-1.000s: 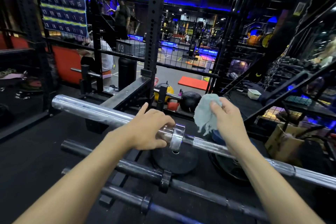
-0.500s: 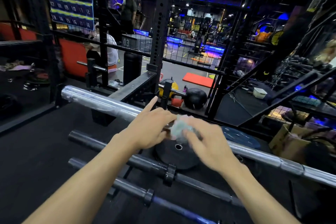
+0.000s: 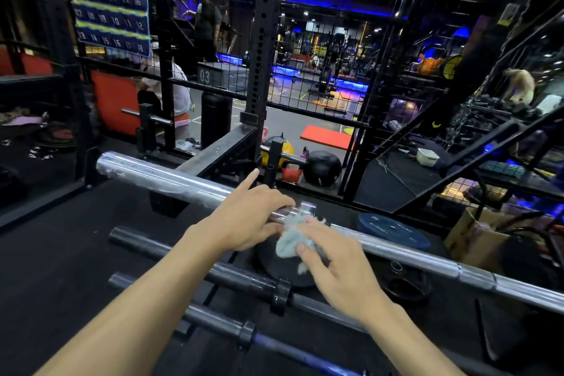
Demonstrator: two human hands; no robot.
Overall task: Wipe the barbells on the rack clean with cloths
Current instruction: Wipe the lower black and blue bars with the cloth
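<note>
A chrome barbell (image 3: 158, 175) lies across the rack from upper left to lower right. My left hand (image 3: 247, 217) grips its sleeve just left of the collar, index finger pointing up. My right hand (image 3: 332, 262) presses a pale blue cloth (image 3: 291, 241) onto the bar at the collar, which the cloth and fingers mostly hide. Two dark barbells (image 3: 171, 250) (image 3: 213, 319) lie lower on the rack, closer to me, untouched.
Black weight plates (image 3: 393, 230) lie on the floor beneath the bars. A cardboard box (image 3: 476, 241) sits at right. A black rack upright (image 3: 262, 40) and wire fence stand beyond the bar. A kettlebell and medicine ball (image 3: 322, 168) rest behind.
My right hand brought the cloth down from above the bar and left onto the collar next to my left hand. My left hand kept its grip.
</note>
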